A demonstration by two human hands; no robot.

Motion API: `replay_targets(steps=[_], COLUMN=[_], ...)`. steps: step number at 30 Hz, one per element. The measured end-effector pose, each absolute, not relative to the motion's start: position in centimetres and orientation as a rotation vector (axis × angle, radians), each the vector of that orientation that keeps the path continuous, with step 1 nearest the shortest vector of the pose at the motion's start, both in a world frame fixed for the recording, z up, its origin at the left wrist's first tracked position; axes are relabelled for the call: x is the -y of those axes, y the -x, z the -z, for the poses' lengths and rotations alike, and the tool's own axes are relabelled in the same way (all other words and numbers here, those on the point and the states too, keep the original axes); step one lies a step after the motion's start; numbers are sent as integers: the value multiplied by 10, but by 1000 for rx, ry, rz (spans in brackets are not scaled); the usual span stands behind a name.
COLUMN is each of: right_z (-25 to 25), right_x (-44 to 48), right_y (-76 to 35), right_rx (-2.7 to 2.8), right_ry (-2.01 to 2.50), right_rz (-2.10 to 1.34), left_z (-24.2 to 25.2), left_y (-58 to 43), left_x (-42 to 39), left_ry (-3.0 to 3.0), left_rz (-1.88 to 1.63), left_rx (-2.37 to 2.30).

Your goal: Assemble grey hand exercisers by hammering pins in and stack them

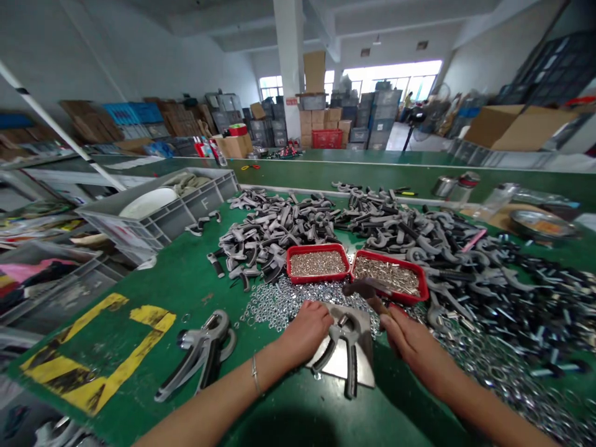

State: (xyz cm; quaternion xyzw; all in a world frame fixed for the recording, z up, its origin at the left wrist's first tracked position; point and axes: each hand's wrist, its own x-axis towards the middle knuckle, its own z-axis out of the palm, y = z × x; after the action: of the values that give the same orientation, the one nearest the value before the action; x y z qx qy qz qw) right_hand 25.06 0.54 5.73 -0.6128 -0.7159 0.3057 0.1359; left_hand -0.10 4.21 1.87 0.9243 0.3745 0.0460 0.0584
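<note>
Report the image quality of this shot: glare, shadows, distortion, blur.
Head view: the far windows are blown out to white; the wide lens makes the white pillar lean and bends the green workbench; a dark shadow falls at the bottom edge; the left hand and right hand show no obvious blur.

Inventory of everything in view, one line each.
Workbench: 1, green, under everything.
Pin tray: 1, red, centre, silver pins.
Second pin tray: 1, red, right of first.
Handle parts: many, grey-black, heaped behind trays.
Washers: many, silver, loose around trays and rightward.
Spare grip tool: 1, grey-black, left of hands.
Crate: 1, grey, bench's left edge.
Tape marking: 1, yellow-black, front left.
Metal plate: 1, silver, between hands.
Grip tool: 1, grey-black, on plate.
Hammer: 1, dark head, right hand.
Left hand: 1, bare, on grip tool.
Right hand: 1, bare, holding hammer.
</note>
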Motion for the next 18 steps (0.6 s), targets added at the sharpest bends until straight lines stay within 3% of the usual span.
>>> replay_targets(steps=[13, 18], right_z=[-59, -27], right_x=[29, -14], right_y=[-249, -271], right_rx=[2228, 2144], right_ry=[1780, 1724], right_rz=[-1021, -700], left_z=[-14, -9], left_y=[2, 2], left_x=[-41, -42], left_ry=[-2900, -3018], left_rz=[-174, -194], left_rx=[-1138, -1063])
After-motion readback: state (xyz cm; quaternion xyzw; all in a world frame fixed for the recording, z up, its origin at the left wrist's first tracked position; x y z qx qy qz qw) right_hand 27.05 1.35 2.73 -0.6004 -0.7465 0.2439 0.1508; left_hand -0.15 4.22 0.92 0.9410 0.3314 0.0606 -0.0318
